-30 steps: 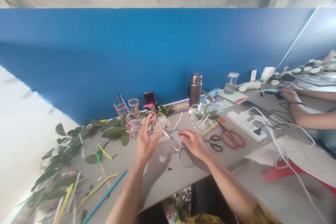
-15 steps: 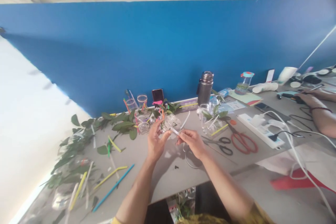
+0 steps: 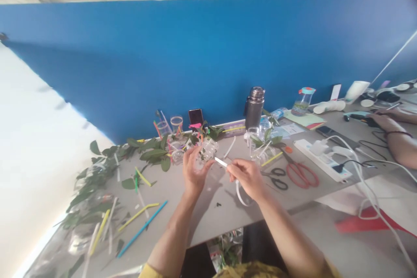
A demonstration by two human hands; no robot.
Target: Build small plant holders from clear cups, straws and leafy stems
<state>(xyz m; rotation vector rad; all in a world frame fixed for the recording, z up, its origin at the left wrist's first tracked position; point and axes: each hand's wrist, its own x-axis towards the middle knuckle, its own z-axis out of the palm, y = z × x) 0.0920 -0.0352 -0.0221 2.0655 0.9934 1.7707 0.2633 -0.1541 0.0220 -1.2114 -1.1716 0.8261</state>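
My left hand (image 3: 193, 173) is curved around a clear plastic bottle piece (image 3: 209, 149) with ridged sides and dark green bits on it. Its thumb points right, toward the tip of a narrow white strip (image 3: 220, 162). My right hand (image 3: 246, 177) pinches that strip, and a white curled length hangs below the fingers; whether it is tape or ribbon I cannot tell. Beyond the hands lie leafy stems and clear plastic cups (image 3: 176, 124). Black-handled scissors (image 3: 279, 179) and red-handled scissors (image 3: 302, 175) lie right of my right hand.
Leafy branches (image 3: 87, 182) and cut straws (image 3: 142, 229) cover the table's left side. A dark thermos (image 3: 255, 108) and a phone (image 3: 196, 117) stand by the blue wall. A power strip (image 3: 322, 160) with cables lies right. Another person's arm (image 3: 399, 139) reaches in at far right.
My right hand has moved slightly right and down, away from my left thumb, with the white strip. The strip's tip now shows apart from the left fingers, and its hanging curl shows more.
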